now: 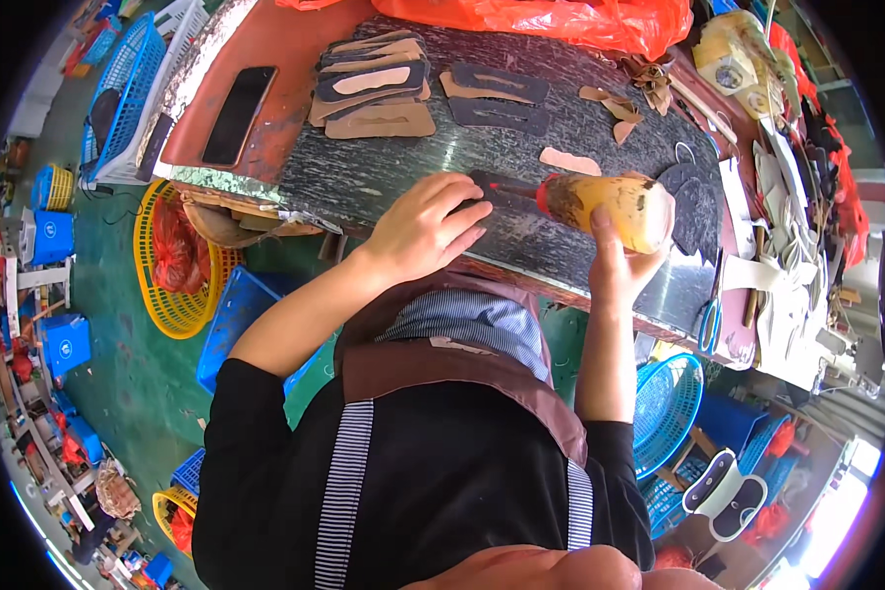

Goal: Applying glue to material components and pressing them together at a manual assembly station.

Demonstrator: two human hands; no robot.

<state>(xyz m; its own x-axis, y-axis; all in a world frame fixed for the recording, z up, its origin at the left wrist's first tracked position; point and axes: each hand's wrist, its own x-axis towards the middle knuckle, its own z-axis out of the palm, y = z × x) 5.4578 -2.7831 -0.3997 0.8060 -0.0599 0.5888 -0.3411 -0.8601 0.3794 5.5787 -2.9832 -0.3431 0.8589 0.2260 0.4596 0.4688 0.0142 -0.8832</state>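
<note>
My right hand [621, 264] is wrapped round a yellowish plastic glue bottle [618, 205] with a red collar, tipped on its side above the dark worktop [364, 177]. Its nozzle points left, toward my left hand [425, 224]. Between the bent fingers of that hand is a small dark piece [486, 183], seemingly leather, partly covered by them. Beyond, to the left, lies a stack of tan and dark cut leather pieces [379, 118]. Two dark slotted pieces [501, 116] lie beside it. A pale strip [570, 160] rests just behind the bottle.
A phone [238, 116] lies at the worktop's left end. Brown scraps [615, 106] and black pieces [696, 211] are on the right, with blue-handled scissors [710, 323] at the edge. A red plastic bag [531, 14] lies along the back. A yellow basket [149, 285] stands on the floor, left.
</note>
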